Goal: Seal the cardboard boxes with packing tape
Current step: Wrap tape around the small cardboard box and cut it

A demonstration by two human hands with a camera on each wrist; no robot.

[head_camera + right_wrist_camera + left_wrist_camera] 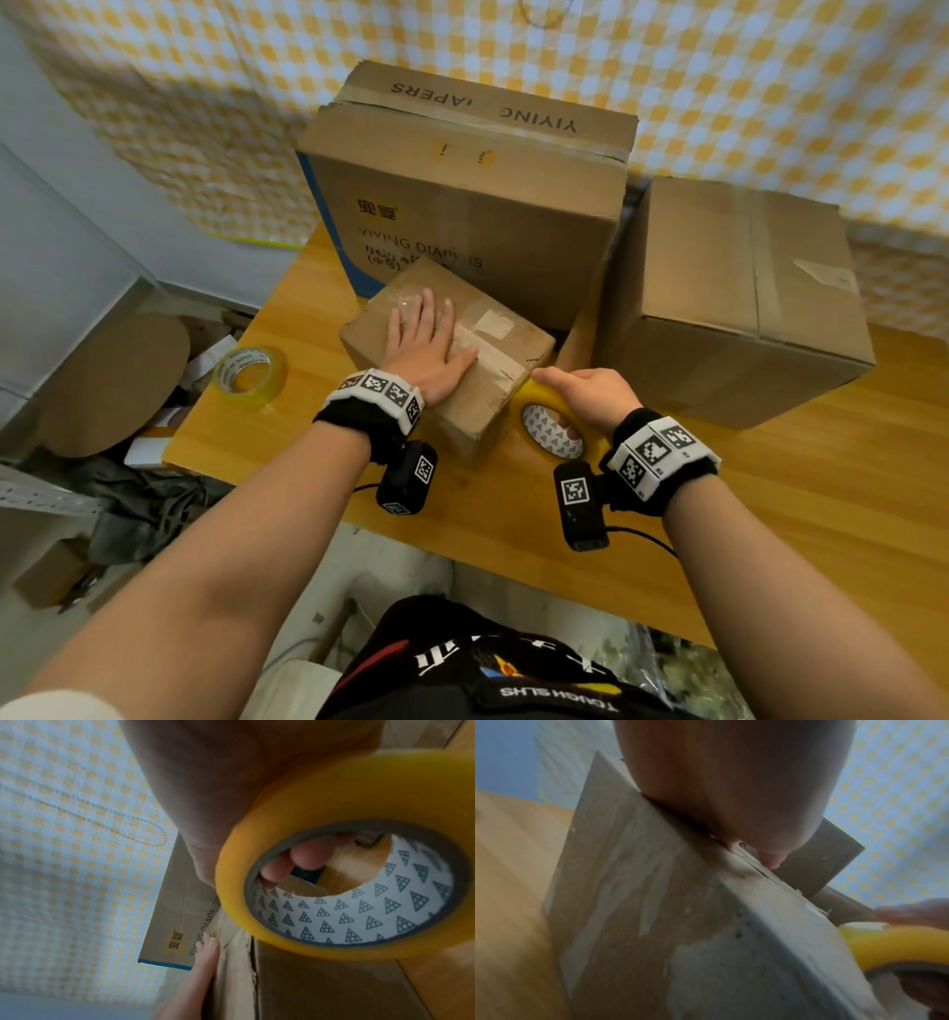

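Observation:
A small worn cardboard box [493,354] stands on the wooden table [770,488], turned at an angle. My left hand [426,339] lies flat on its top with the fingers straight, and the left wrist view shows the palm [731,791] pressing on the box [641,902]. My right hand [590,390] grips a yellow tape roll [552,429] beside the box's right corner. Its fingers [303,860] curl through the roll's [321,821] triangle-printed core.
A large diaper box [462,205] stands behind the small one, and another big box [734,303] to the right. A second tape roll [251,375] lies near the table's left edge. Cardboard scraps and clutter [118,411] fill the floor at left.

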